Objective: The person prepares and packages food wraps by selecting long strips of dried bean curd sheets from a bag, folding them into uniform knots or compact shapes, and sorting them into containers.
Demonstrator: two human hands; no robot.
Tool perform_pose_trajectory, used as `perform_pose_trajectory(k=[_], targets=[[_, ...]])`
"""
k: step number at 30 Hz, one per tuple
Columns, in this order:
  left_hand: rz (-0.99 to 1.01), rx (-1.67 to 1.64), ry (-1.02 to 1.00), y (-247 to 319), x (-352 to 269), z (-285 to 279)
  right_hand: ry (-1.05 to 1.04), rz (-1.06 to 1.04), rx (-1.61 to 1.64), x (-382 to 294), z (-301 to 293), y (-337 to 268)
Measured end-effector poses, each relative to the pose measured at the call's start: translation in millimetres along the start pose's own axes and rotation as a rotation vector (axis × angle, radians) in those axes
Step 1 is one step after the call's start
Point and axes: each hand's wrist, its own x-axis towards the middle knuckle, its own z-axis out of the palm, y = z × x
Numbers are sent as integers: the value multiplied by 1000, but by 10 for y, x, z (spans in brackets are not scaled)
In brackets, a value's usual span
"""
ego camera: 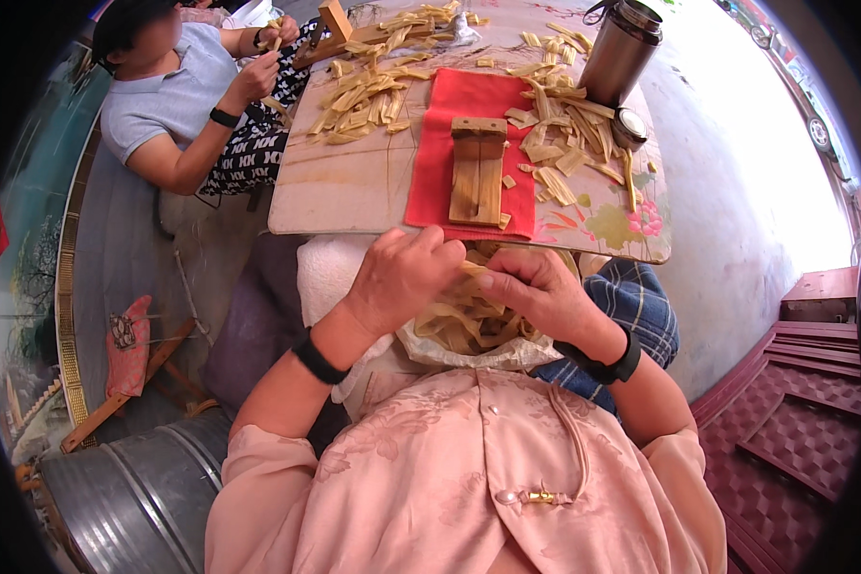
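My left hand (407, 273) and my right hand (527, 287) meet over a pale bag (502, 359) of yellowish ribbed strips (459, 326) in my lap. A short piece of strip (473, 267) runs between them, pinched by the thumb and fingers of my right hand. My left hand is curled at its other end and slightly blurred; its fingertips are hidden. Just beyond, a grooved wooden block tool (478, 172) with a raised crosspiece lies on a red cloth (438, 151) at the table's near edge. Small cut bits lie beside it.
Loose strips (362, 97) are heaped on the table (316, 208), left and right. A steel flask (620, 54) and its lid (629, 129) stand at the right. Another person (179, 93) sits at the far left, holding a strip. A metal drum (143, 495) stands at lower left.
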Motion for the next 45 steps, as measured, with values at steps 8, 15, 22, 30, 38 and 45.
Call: perform_pose_trajectory(k=[8,15,22,30,38,45], targets=[[-23,-163,279,-339,232,229,235,-62,-5,157,74,-150],[-408,-1095,158,-339,384,254,418,49,-65,459,-290,149],[-411,-708,234,-491,520,366,445,-7,-175,626,-376,233],[-522,-310,135,-504,614,394,532,21,-492,760,-370,358],[-238,51,416,-77,-11,243,522,-412,-801,331,-121,161],[-767,-2100,-68,236,-190,344,406,-556,-363,30,384,102]])
